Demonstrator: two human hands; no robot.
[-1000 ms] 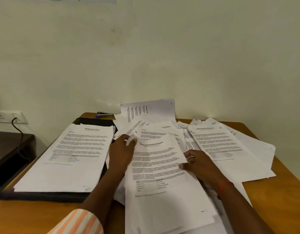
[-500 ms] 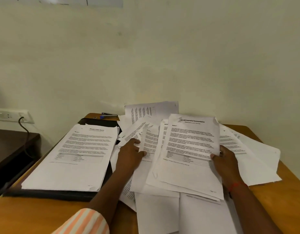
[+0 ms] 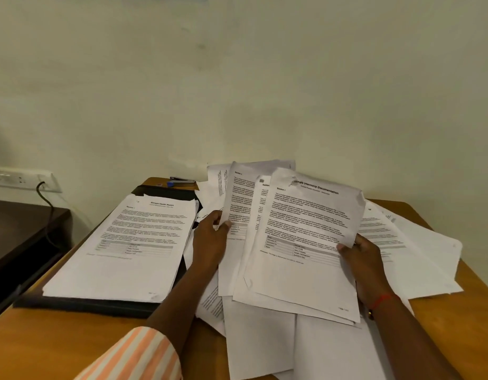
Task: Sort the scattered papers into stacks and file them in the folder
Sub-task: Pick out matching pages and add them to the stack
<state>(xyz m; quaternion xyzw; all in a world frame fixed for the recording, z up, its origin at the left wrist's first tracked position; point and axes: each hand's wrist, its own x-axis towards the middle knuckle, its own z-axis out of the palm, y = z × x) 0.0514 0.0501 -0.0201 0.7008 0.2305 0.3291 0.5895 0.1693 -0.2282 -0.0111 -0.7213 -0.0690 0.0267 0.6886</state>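
Observation:
Both hands hold up a fan of printed sheets (image 3: 306, 242) above the wooden table (image 3: 457, 311). My right hand (image 3: 361, 259) pinches the right edge of the front sheet, headed "Sample Internship Documentation". My left hand (image 3: 210, 239) grips the left edge of a sheet further back in the fan. Loose scattered papers (image 3: 418, 259) lie under and to the right of the raised sheets. On the left, a neat stack (image 3: 133, 248) headed "Sample Health Report" rests on the open black folder (image 3: 81, 304).
A blue-capped pen (image 3: 179, 184) lies at the table's far edge by the wall. A wall socket with a black cable (image 3: 46, 209) is at the left, above a dark side table (image 3: 15, 231). The wall stands close behind.
The right hand lifted the internship sheet off the pile and raised it higher. The left hand took hold of a back sheet, and the fan now stands tilted toward me.

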